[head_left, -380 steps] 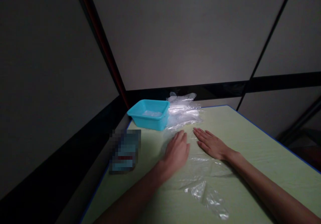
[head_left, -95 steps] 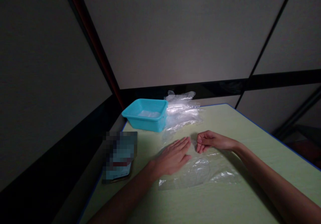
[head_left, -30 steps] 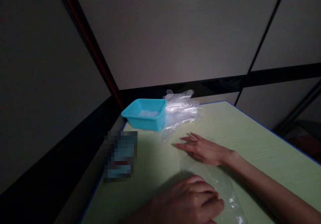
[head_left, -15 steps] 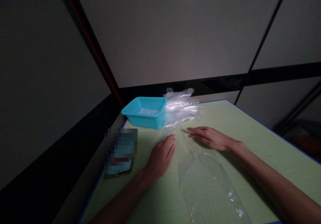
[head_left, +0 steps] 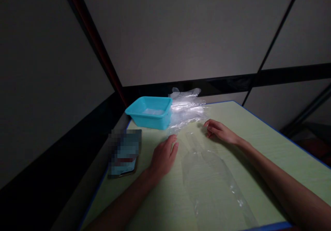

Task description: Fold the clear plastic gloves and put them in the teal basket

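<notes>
A clear, thin plastic glove [head_left: 207, 186] lies flat on the table, one narrow finger pointing away from me; its see-through outline is faint. My left hand [head_left: 164, 155] rests at its left, palm down, with thumb and fingers apart and nothing held. On the far right side of the glove, my right hand [head_left: 218, 131] is lifted slightly clear, its fingers loosely curled but apart and holding nothing. A shiny pile of clear plastic gloves [head_left: 187, 108] lies beyond both hands, beside a turquoise plastic basin [head_left: 152, 120].
Something whitish lies inside the basin. A phone [head_left: 126, 155], partly pixelated, lies near the left edge of the pale green table [head_left: 269, 155], which has a blue rim. Grey panels with dark bands [head_left: 222, 84] stand behind and to the left.
My right hand has drawn back to the right, away from the glove's finger, and its fingers have curled. My left hand has barely moved. The glove's finger now lies uncovered.
</notes>
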`<state>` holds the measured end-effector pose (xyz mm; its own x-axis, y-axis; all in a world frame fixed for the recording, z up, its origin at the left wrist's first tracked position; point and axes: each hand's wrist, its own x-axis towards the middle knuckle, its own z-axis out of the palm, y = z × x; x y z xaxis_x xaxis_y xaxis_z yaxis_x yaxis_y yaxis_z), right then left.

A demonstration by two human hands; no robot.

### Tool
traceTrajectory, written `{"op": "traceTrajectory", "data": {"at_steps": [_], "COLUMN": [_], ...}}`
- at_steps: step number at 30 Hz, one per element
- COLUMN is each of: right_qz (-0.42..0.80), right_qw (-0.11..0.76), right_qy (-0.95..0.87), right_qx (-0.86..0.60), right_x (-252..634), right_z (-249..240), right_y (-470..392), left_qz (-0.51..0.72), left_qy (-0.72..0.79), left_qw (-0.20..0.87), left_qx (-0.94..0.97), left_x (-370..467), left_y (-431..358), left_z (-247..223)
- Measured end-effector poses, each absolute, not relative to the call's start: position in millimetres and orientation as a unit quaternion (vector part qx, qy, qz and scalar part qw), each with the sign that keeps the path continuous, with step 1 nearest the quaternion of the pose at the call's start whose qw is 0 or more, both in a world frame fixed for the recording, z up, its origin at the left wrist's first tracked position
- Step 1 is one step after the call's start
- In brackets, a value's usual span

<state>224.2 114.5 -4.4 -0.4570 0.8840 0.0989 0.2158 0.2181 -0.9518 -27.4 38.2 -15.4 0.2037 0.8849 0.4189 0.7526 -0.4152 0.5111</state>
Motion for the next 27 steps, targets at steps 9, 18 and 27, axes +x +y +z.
{"op": "traceTrajectory", "data": {"at_steps": [9,18,27], "right_qz": [0.6,0.751,0.713], "right_qw": [0.306,0.185,0.186], "right_qy": [-0.677,-0.598,-0.637], "right_qx": [-0.296,-0.21,-0.226], "right_x": [207,197,198], "right_z": [10,5,10], "right_y": [98,88,91], "left_qz": [0.362,0.296,0.442], "left_qy": [0.396,0.377,0.353], "left_qw": [0.199,0.264,0.57], "left_qx": [0.82,0.837,0.596], "left_x": [-20,-11,-8], "left_y": [28,19,33], "left_z": [-8,-3,-6]}}
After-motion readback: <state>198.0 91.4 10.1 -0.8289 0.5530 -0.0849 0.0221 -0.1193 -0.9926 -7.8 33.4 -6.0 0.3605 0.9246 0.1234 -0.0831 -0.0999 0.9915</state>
